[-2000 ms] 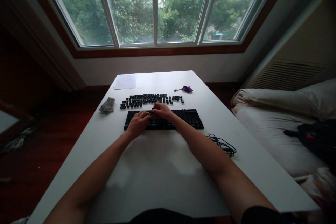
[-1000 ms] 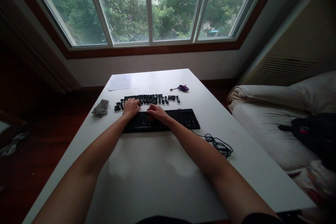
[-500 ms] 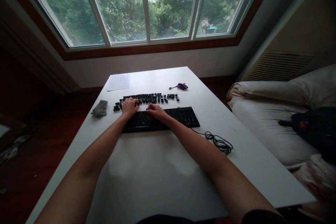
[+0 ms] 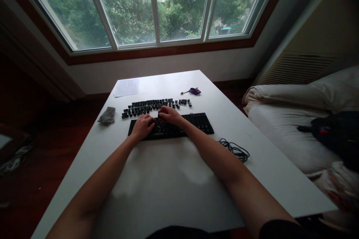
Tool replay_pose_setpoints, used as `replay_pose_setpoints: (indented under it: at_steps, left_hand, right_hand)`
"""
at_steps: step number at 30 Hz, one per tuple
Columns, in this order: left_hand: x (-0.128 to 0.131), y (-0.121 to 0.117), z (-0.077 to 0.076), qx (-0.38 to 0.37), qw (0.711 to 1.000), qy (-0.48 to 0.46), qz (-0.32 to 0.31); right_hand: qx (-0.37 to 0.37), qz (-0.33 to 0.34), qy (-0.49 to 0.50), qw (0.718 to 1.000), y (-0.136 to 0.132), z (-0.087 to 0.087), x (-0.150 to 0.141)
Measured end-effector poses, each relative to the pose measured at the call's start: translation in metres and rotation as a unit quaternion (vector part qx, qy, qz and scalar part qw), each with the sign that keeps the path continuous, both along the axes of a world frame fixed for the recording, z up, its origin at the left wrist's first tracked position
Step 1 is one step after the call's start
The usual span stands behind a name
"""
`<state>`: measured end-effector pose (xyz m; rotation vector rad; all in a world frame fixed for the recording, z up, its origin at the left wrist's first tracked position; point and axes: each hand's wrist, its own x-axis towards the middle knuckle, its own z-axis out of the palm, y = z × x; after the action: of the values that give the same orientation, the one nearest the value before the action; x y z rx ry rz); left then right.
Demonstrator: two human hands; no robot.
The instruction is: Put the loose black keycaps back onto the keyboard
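Note:
A black keyboard (image 4: 196, 121) lies across the white table, and its left and middle parts are partly covered by my hands. My left hand (image 4: 143, 126) rests on the keyboard's left part, fingers apart, with nothing visible in them. Just beyond, my right hand (image 4: 170, 115) is over the middle of the keyboard with thumb and fingers pinched. A small dark keycap (image 4: 159, 112) shows at its fingertips. Loose black keycaps (image 4: 138, 110) lie in rows on the table behind the keyboard.
A grey cloth (image 4: 107, 116) lies to the left, and a paper sheet (image 4: 126, 87) is at the far left corner. Towards the back right sits a purple object with a thin handle (image 4: 194, 91). A coiled black cable (image 4: 235, 149) is right of the keyboard. A sofa (image 4: 276, 119) stands beyond the table's right edge.
My left hand has come back from the loose keycaps onto the keyboard. My right hand has shifted slightly forward and right, still pinched.

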<state>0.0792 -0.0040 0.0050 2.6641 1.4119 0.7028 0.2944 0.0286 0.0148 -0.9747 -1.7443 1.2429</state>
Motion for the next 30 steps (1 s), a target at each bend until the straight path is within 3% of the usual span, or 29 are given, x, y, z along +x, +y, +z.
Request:
replay_pose_setpoints:
  at_steps: [4,8,11,20,25,30]
  left_hand:
    - [0.0,-0.013,0.002,-0.008,1.0,0.013,-0.025]
    - [-0.001,-0.019,0.003,-0.014,0.999,0.023,-0.019]
    - [0.0,-0.021,0.003,-0.02,0.999,0.022,-0.014]
    - [-0.001,-0.024,0.002,-0.023,1.0,0.004,-0.007]
    - [-0.002,-0.025,0.002,-0.016,1.0,-0.005,-0.008]
    - [-0.002,-0.025,0.002,-0.019,1.0,-0.011,-0.005]
  right_hand:
    - [0.099,0.056,-0.113,0.987,-0.008,0.008,0.003]
    - [0.165,0.048,-0.164,0.971,-0.014,0.015,0.004]
    - [0.176,0.057,-0.179,0.966,-0.017,0.021,0.005]
    - [0.173,0.17,-0.241,0.94,-0.035,0.046,0.007]
    - [0.131,0.185,-0.257,0.94,-0.028,0.048,0.019]
    - [-0.014,0.233,-0.16,0.959,-0.018,0.04,0.028]
